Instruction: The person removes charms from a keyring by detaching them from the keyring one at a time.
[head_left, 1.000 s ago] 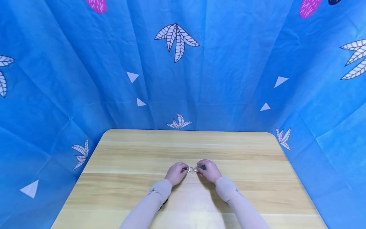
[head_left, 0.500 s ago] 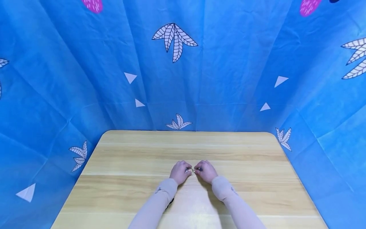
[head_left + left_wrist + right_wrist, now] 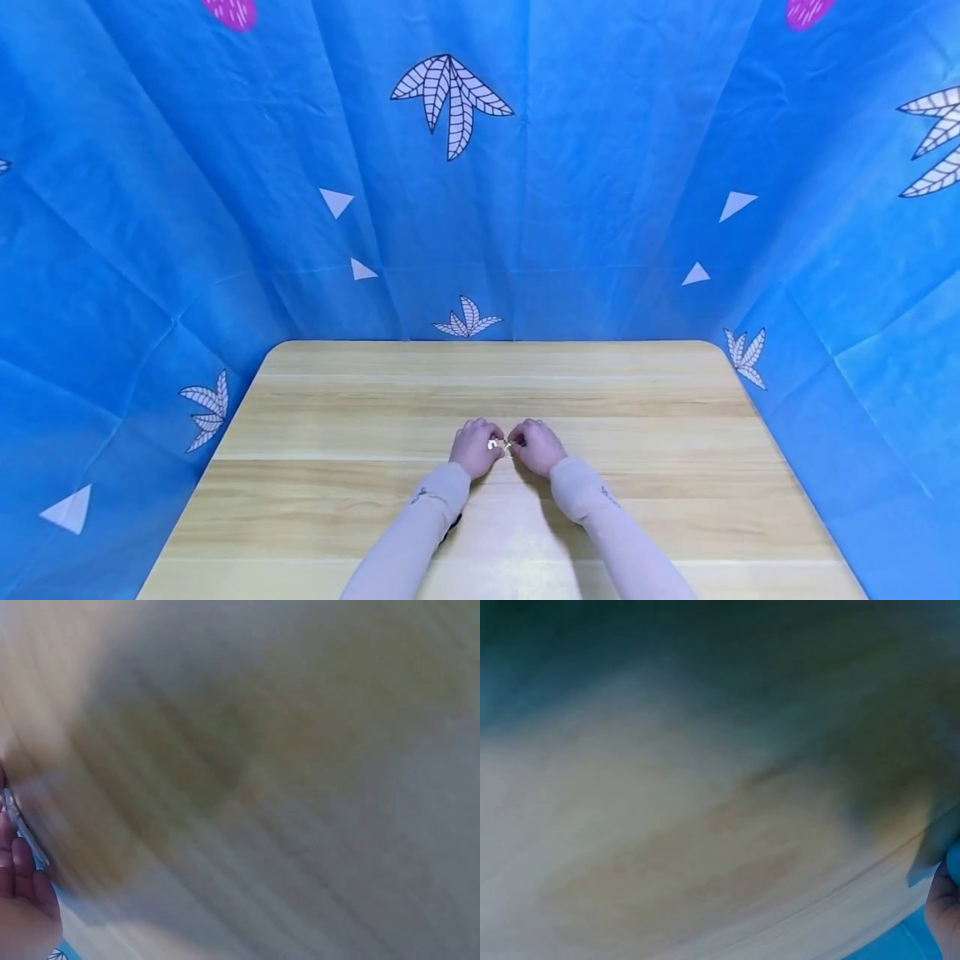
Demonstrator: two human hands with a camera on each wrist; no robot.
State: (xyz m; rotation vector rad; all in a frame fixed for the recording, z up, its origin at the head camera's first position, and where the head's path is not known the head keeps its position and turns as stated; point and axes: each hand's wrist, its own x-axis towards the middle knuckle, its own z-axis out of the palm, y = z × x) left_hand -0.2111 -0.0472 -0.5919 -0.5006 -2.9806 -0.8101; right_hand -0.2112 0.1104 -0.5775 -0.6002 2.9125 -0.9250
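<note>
Both hands meet over the middle of the table and hold small shiny metal parts that look like a keychain. My left hand (image 3: 472, 450) pinches a gold-toned metal clasp (image 3: 492, 444) between thumb and fingers. In the left wrist view, a slim silver piece (image 3: 28, 836) runs along the curled fingers. At the fingertips of my right hand (image 3: 542, 450) is a thin metal ring (image 3: 507, 451), close to the clasp. A bit of blue (image 3: 954, 862) shows beside the right hand in the right wrist view. The fingers hide much of the parts.
A light wooden table (image 3: 337, 392) with rounded far corners lies under the arms. Blue cloth (image 3: 600, 208) printed with leaves and triangles hangs behind it and at both sides. Light sleeves (image 3: 420, 517) cover the forearms.
The hands have come closer together, narrowing the gap between the metal parts. The dark piece seen in the right hand is now mostly covered. The head view has shifted slightly.
</note>
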